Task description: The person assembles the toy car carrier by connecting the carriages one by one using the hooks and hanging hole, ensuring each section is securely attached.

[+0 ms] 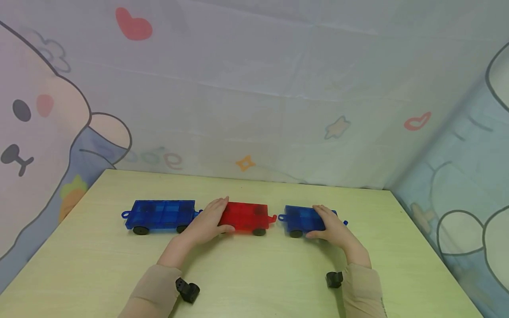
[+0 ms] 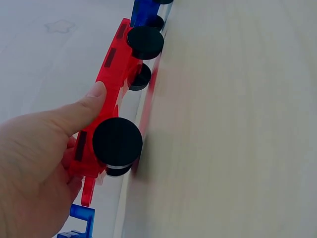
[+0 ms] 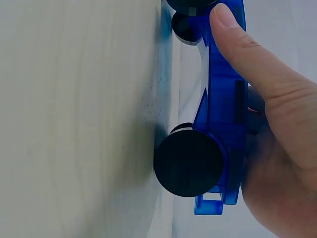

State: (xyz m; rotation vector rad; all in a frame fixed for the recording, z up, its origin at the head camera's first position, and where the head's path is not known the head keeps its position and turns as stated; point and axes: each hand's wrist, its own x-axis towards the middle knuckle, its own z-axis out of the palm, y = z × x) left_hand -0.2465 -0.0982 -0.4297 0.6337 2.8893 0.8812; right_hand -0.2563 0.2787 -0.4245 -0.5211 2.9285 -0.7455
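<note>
plainly, left grip (image 1: 207, 223) holding red car (image 1: 247, 216), right grip (image 1: 333, 227) holding rightmost blue car (image 1: 299, 217)

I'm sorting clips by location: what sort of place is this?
Possibly a children's play corner, perhaps staged: a red toy wagon on a wood-grain table before a cartoon-printed backdrop.
</note>
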